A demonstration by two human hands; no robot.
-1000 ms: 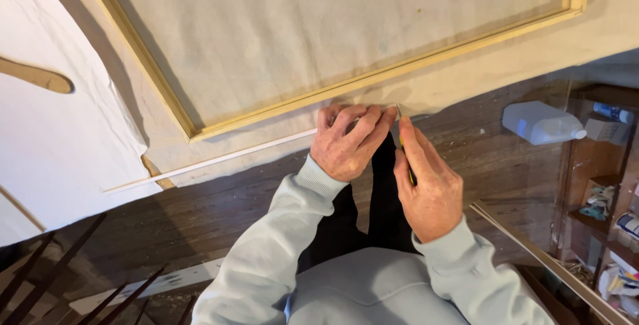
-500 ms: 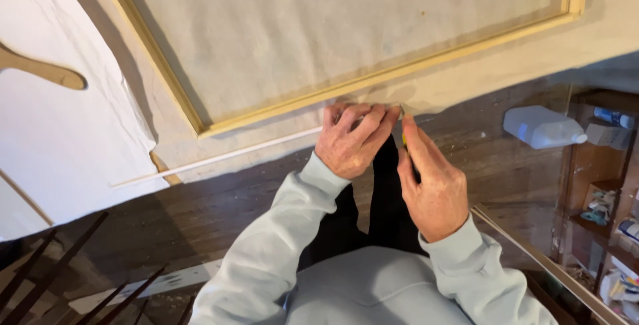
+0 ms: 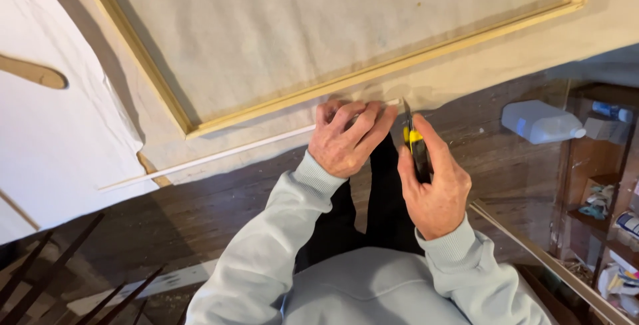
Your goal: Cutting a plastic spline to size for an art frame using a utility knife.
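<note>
A wooden stretcher frame (image 3: 279, 102) lies on a large sheet of raw canvas (image 3: 319, 25) spread over the floor. My left hand (image 3: 346, 138) presses flat on a long thin white straightedge (image 3: 219, 155) at the canvas edge, just below the frame's near bar. My right hand (image 3: 432, 185) grips a black and yellow utility knife (image 3: 414, 145), its blade tip touching the canvas next to the straightedge's right end. Both sleeves are pale grey.
White cloth (image 3: 53, 138) with a wooden piece (image 3: 33, 72) lies at left. A clear plastic jug (image 3: 539, 122) rests on the dark wooden floor at right, beside a shelf (image 3: 599, 198) of small items. A wooden strip (image 3: 546, 265) runs at lower right; dark chair rungs (image 3: 60, 265) at lower left.
My right hand has turned and drawn slightly back, so the knife now shows in it. My left hand stays pressed on the straightedge.
</note>
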